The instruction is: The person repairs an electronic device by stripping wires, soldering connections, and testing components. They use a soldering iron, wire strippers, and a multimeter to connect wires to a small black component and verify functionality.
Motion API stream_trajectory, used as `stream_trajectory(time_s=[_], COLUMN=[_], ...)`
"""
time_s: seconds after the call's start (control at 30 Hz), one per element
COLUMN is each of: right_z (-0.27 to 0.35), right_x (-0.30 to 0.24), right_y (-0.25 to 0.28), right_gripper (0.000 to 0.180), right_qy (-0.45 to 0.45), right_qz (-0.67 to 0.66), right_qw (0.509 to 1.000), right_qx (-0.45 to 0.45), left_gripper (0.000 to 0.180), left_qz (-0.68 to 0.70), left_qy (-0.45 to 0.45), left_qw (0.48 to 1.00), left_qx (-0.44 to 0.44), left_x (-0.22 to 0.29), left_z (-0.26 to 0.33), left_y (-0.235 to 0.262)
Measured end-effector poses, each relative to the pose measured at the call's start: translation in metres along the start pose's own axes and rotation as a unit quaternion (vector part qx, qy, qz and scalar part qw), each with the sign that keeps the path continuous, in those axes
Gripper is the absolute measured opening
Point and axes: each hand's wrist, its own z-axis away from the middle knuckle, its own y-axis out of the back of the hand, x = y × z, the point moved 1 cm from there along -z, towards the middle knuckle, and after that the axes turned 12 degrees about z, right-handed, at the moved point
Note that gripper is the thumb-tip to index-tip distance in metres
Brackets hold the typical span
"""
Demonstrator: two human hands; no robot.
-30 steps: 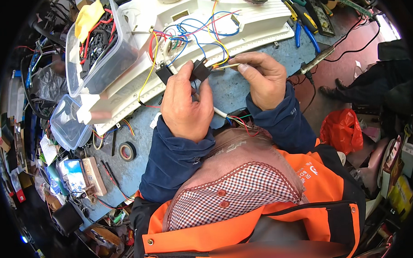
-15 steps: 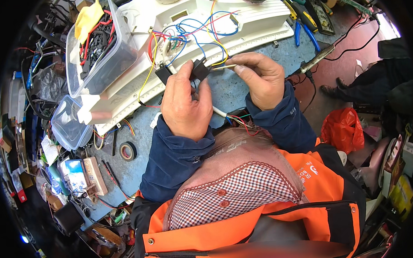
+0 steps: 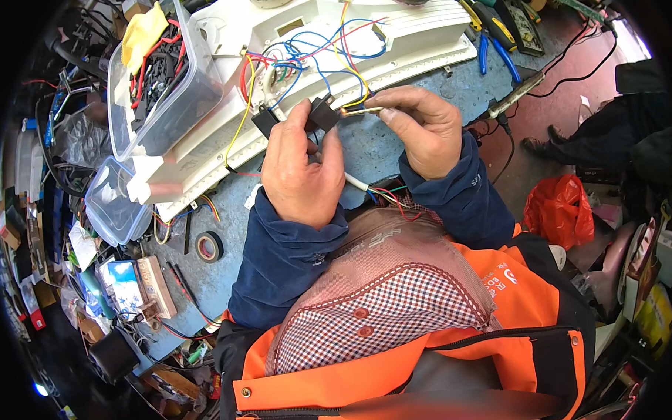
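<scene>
My left hand (image 3: 303,167) is closed, with thumb and fingers on a small black rectangular block (image 3: 322,116). A second black block (image 3: 265,122) sits just to its left, by my fingertips. My right hand (image 3: 426,129) pinches a thin pale stick-like piece (image 3: 364,111) between thumb and forefinger. Its tip points left at the side of the block, and I cannot tell if they touch. Beyond my hands lies a white plastic housing (image 3: 201,174) with loose blue, yellow and red wires (image 3: 323,51) on it. A white cable (image 3: 356,181) with bare-coloured wire ends runs below my left hand.
An open clear bin (image 3: 198,89) of black and red parts stands on the housing's left, near a clear lid (image 3: 114,203). A roll of black tape (image 3: 209,247) lies on the blue bench (image 3: 240,206). Blue-handled pliers (image 3: 505,60) lie far right, a red bag (image 3: 558,211) below.
Both hands stay almost in place. The right hand has shifted very slightly left with the pale stick, and a small orange spot now shows at its tip.
</scene>
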Motion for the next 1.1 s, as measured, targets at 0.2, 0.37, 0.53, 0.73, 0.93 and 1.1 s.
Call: stream_trajectory(time_s=[0.2, 0.37, 0.53, 0.73, 0.93, 1.1], right_z=[0.001, 0.002, 0.001, -0.005, -0.013, -0.014], right_x=[0.001, 0.003, 0.007, 0.004, 0.006, 0.000], right_y=[0.001, 0.001, 0.000, -0.002, -0.004, -0.005], right_gripper=[0.023, 0.022, 0.021, 0.020, 0.020, 0.019], right_qy=[-0.033, -0.023, -0.011, -0.038, -0.064, -0.078], right_qz=[0.030, -0.004, -0.041, -0.051, -0.081, -0.055], right_qw=[0.999, 1.000, 0.997, 0.997, 0.995, 0.995], right_qx=[0.005, 0.020, 0.062, 0.049, 0.012, -0.005], left_gripper=[0.052, 0.051, 0.049, 0.040, 0.025, 0.031], left_qz=[0.023, 0.037, 0.073, 0.137, 0.211, 0.228], left_qy=[0.044, 0.069, 0.092, 0.158, 0.188, 0.224], left_qw=[0.999, 0.997, 0.993, 0.978, 0.958, 0.946], left_qx=[0.003, 0.002, -0.003, -0.026, -0.048, -0.063], left_x=[0.001, -0.001, -0.004, -0.005, -0.008, -0.009], left_z=[0.000, 0.002, 0.002, 0.003, 0.000, 0.001], left_y=[0.000, 0.001, -0.001, 0.000, 0.005, 0.007])
